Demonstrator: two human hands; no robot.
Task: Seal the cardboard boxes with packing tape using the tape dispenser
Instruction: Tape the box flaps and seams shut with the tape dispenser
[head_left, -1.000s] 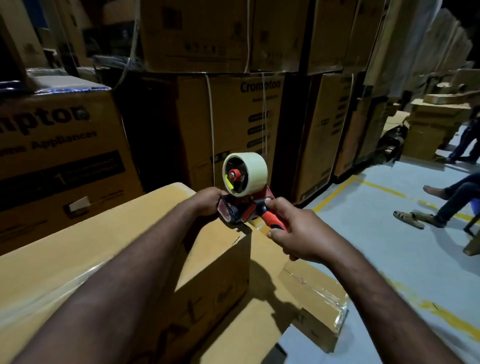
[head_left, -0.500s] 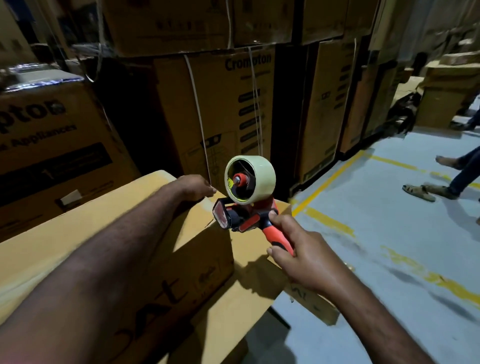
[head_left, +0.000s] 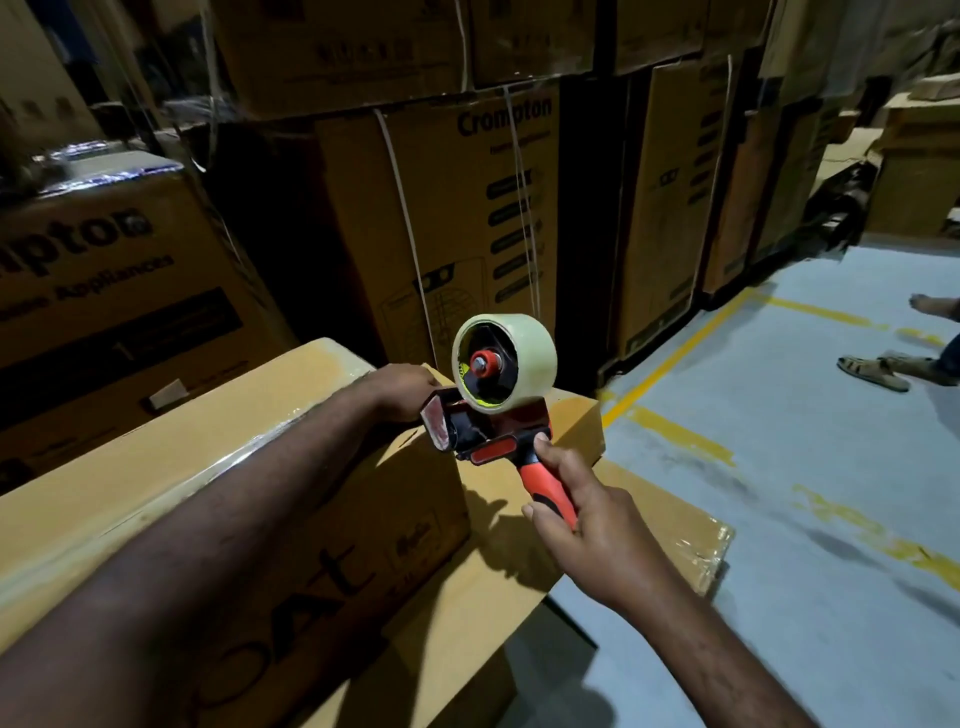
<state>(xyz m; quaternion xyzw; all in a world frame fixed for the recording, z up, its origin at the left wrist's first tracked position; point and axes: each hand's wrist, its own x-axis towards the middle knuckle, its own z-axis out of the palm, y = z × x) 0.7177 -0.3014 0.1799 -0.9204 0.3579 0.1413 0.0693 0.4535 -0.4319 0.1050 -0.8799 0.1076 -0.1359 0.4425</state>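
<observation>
Lifted slightly off the cardboard box (head_left: 171, 499), the tape dispenser (head_left: 493, 410) sits gripped by the right hand (head_left: 582, 525) while the left hand (head_left: 400, 389), fingers curled closed, steadies the corner for taping.

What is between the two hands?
In the head view, the tape dispenser's front end lies between the left hand and the right hand.

Arms: two, bare from forearm to fingertips, no sleeves in frame.
Left forearm: long, in shadow along the underside, faint hair visible.
Left hand (head_left: 402, 391): bare, no glove, no ring or band seen; fingers mostly hidden.
Right hand (head_left: 587, 525): bare, no glove, short nails, knuckles lit from above.
Wrists: no watch, no bracelet, no strap.
Clothing: none visible anywhere in shot.
</observation>
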